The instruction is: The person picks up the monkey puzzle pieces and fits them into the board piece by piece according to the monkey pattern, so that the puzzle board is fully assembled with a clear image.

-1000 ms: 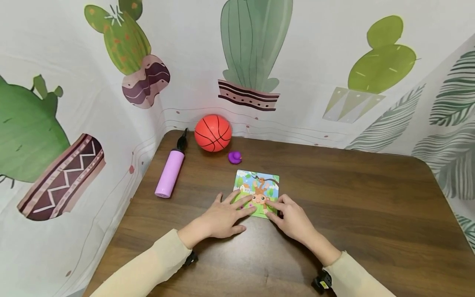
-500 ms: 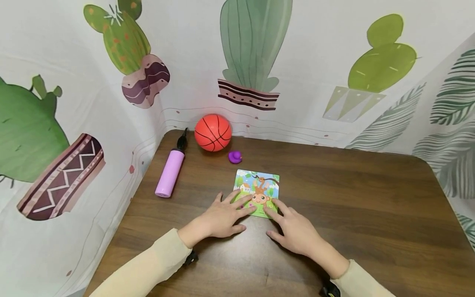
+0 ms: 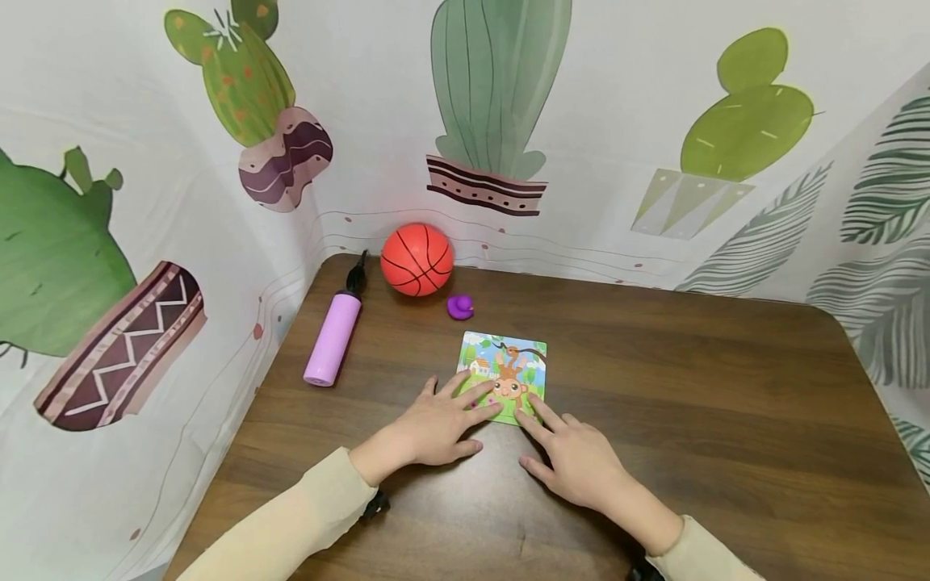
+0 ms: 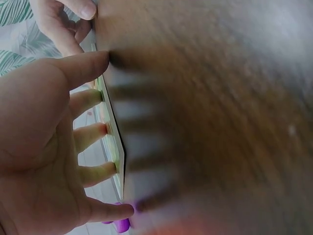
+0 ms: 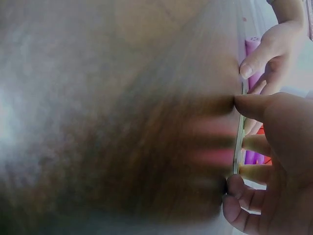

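A thin square board (image 3: 517,365) with a monkey picture, like a children's puzzle, lies flat on the wooden table. My left hand (image 3: 436,424) spreads its straight fingers over the board's lower left part; its thumb rests on the table by the near edge. From the right, my right hand (image 3: 581,460) touches the lower right corner with its index and middle fingertips, the thumb apart on the table. In the right wrist view, that hand's ring and little fingers (image 5: 234,208) are bent down beside the board's edge (image 5: 237,152). Neither hand grips anything.
A purple rubber duck (image 3: 460,307) sits just behind the board. Farther back are an orange-red toy basketball (image 3: 417,261) and, to its left, a pink hand pump (image 3: 333,339) lying on the table (image 3: 690,387). A cactus-print cloth (image 3: 610,145) hangs behind.
My right hand has drawn back slightly to the right, and its thumb has left the board for the table. The left hand and the board stay in place.
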`<state>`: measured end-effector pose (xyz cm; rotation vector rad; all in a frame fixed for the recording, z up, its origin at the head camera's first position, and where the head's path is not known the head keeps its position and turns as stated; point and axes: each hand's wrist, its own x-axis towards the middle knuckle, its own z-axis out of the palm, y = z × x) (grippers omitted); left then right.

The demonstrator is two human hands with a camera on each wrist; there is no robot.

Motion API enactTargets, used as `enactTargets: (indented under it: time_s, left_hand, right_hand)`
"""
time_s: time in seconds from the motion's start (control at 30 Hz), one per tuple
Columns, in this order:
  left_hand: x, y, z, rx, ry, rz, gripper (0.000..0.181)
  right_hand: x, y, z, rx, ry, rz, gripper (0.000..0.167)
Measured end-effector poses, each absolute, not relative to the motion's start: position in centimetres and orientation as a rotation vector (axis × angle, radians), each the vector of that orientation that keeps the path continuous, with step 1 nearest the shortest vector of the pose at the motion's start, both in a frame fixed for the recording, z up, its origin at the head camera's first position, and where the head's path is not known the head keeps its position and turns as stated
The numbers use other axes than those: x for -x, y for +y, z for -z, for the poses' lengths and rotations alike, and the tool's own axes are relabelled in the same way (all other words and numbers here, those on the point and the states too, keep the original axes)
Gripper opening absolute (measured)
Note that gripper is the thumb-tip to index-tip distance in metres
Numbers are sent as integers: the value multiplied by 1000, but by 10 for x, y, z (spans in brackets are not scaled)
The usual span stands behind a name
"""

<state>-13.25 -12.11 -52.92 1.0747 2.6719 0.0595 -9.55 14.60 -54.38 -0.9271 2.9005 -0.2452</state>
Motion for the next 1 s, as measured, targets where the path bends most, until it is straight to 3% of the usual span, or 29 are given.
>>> enactTargets:
  time_s: [0.57, 1.0]
  left_hand:
    - [128, -113, 530, -1177, 2634, -116, 70]
    - [130, -112, 530, -1168, 2611, -182, 60]
  right_hand:
    - [98, 154, 545, 951, 2888, 383, 70]
    - [101, 158, 547, 921, 2854, 455, 68]
